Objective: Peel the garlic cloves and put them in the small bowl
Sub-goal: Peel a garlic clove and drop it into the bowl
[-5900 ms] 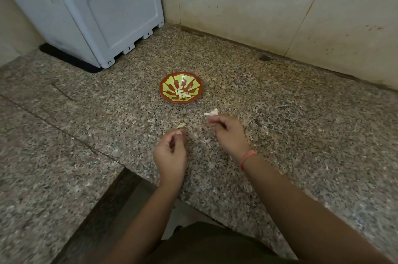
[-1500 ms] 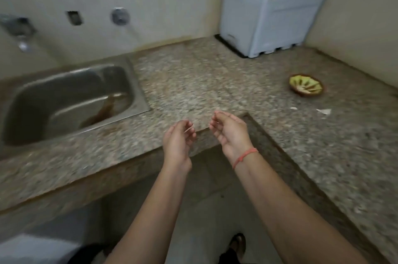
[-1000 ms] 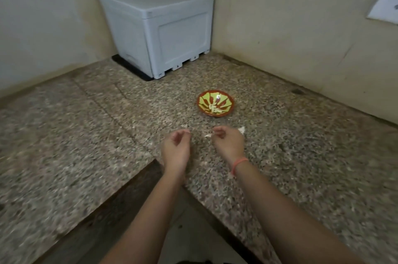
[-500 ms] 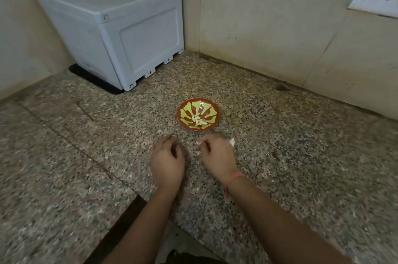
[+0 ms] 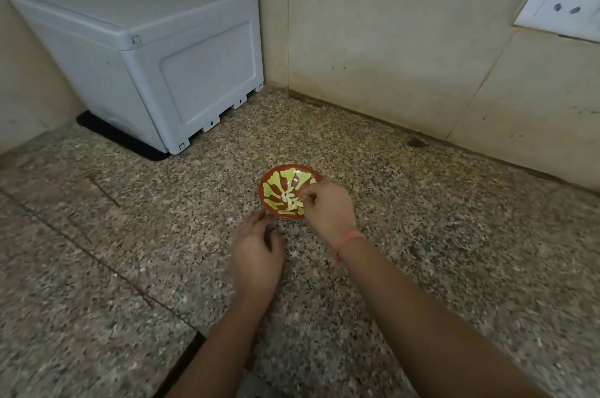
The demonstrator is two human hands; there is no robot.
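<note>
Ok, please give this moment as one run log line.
right hand: over bowl, above cloves | left hand: beside bowl, over counter | held item: unclear

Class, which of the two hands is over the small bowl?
The right hand, with the orange wristband: it reaches over the small bowl, while the left hand is outside its rim, over the granite counter.

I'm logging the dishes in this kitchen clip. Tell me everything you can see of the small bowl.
The small bowl is round and shallow, glossy like glazed ceramic, reddish-brown with yellow-green petal shapes fanning from its centre. It stands upright on the speckled stone counter. Pale peeled garlic cloves lie heaped in its middle. The right hand covers its right rim, fingertips bunched over the cloves; the left hand lies by its near edge. Whether either touches it cannot be told.
</note>
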